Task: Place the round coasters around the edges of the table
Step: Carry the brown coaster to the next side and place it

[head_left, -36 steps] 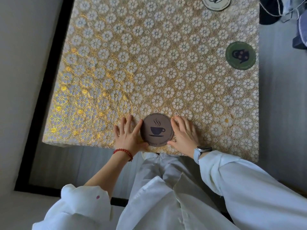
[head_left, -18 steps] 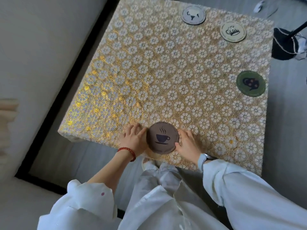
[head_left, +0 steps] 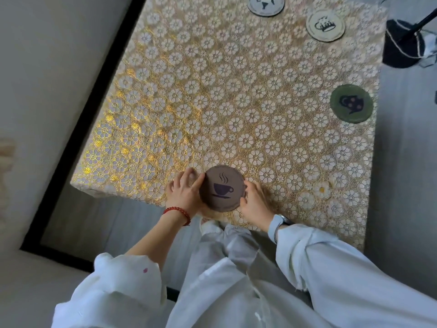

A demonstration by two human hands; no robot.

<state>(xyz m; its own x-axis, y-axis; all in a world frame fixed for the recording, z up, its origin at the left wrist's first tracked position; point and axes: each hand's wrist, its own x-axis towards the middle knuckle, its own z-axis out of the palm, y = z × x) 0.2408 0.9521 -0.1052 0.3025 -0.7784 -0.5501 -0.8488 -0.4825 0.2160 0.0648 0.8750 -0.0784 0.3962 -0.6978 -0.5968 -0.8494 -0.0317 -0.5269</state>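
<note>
The brown coaster (head_left: 221, 188) lies flat at the near edge of the table (head_left: 212, 95), its steaming-cup print upright toward the person; being round, it has no long axis. It sits between the two hands. The left hand (head_left: 183, 195) has its fingers (head_left: 189, 179) curled against the coaster's left rim, and the right hand (head_left: 254, 201) cups the right rim, both gripping it narrowly. Well beyond the right fingers lies a green coaster (head_left: 351, 103) by the right edge, with a cream coaster (head_left: 325, 25) and a grey coaster (head_left: 265, 4) farther off.
</note>
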